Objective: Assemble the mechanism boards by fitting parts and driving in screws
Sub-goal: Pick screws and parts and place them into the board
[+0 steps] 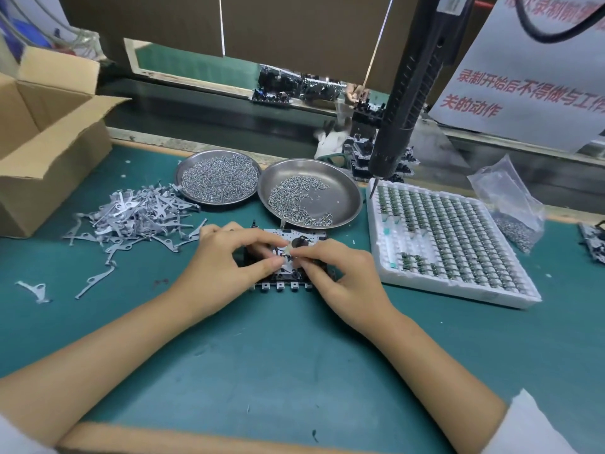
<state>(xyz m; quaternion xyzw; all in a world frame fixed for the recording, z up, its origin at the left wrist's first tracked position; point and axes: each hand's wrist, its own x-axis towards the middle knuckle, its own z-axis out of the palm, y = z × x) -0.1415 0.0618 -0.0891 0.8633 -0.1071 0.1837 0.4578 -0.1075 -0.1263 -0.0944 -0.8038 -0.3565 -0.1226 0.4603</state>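
A mechanism board, grey metal on a black frame, lies on the green mat at centre. My left hand rests over its left half, thumb and fingers curled onto it. My right hand sits on its right half and pinches a small part against the board's middle; the part itself is mostly hidden by my fingertips. Behind the board stand two steel dishes of screws. A heap of flat grey metal levers lies to the left. The black electric screwdriver hangs above the right side, untouched.
A white foam tray of small green parts lies at the right, with a plastic bag of screws behind it. An open cardboard box stands at far left. More black assemblies sit beyond the dishes, by the conveyor.
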